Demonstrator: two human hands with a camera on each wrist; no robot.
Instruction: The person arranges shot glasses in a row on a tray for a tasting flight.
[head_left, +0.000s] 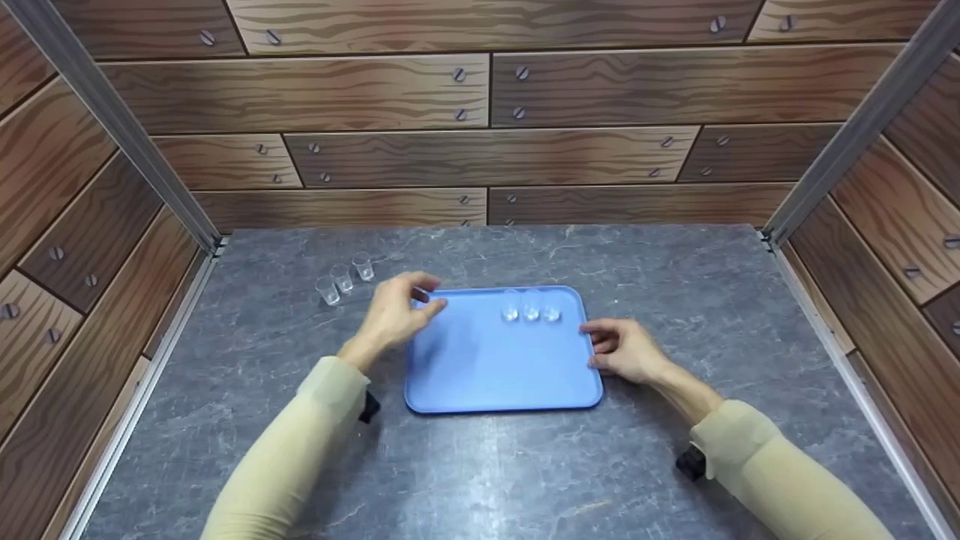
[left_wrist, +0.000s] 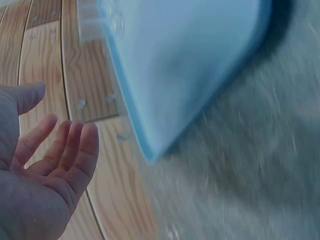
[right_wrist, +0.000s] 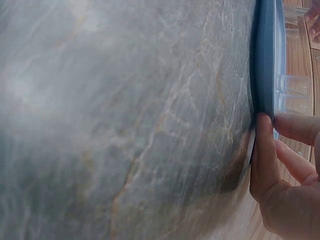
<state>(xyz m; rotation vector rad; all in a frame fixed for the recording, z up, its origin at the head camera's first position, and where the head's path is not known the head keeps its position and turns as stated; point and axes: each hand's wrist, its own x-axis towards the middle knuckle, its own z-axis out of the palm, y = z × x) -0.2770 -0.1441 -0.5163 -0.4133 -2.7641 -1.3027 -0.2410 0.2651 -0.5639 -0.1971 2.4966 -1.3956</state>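
Observation:
A blue tray (head_left: 502, 367) lies on the grey marbled table, with three small clear shot glasses (head_left: 531, 309) in a row near its far right corner. My right hand (head_left: 626, 350) holds the tray's right edge, thumb and fingers at the rim; in the right wrist view its fingertips (right_wrist: 264, 121) meet the tray's side (right_wrist: 265, 65). Over the tray's far left corner hovers my left hand (head_left: 397, 306), fingers loosely bent and apart, with nothing between them. In the left wrist view this hand (left_wrist: 50, 170) shows its palm, beside the blurred tray (left_wrist: 165, 55).
Three more clear shot glasses (head_left: 343, 278) stand in a slanted row on the table (head_left: 495, 465), left of the tray. Wood-patterned walls (head_left: 480, 90) with metal posts (head_left: 127, 127) enclose the back and both sides.

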